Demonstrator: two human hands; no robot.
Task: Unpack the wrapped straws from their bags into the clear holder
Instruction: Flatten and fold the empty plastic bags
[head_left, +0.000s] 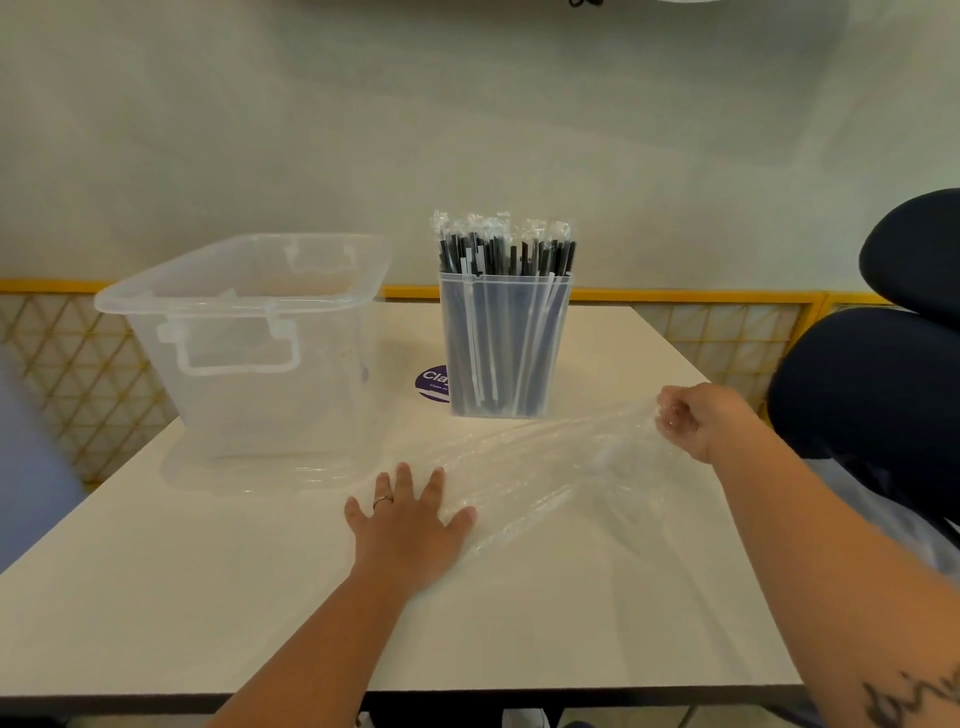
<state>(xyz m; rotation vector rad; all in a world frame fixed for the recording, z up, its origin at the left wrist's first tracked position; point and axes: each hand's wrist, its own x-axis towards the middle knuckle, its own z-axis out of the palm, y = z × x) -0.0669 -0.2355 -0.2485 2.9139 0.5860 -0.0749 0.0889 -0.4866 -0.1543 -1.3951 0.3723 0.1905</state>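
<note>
A clear holder (504, 395) stands at the table's middle back, packed with upright black straws (506, 249) in clear wrappers. In front of it an empty clear plastic bag (550, 467) lies stretched across the table. My left hand (410, 519) rests flat on the bag's left end, fingers spread. My right hand (691, 415) grips the bag's right end, raised slightly off the table.
A large empty clear tub (234, 332) stands at the back left on its lid (260, 475). A round purple sticker (431, 383) shows beside the holder. A dark chair (872, 374) is close to the table's right edge. White table (208, 597).
</note>
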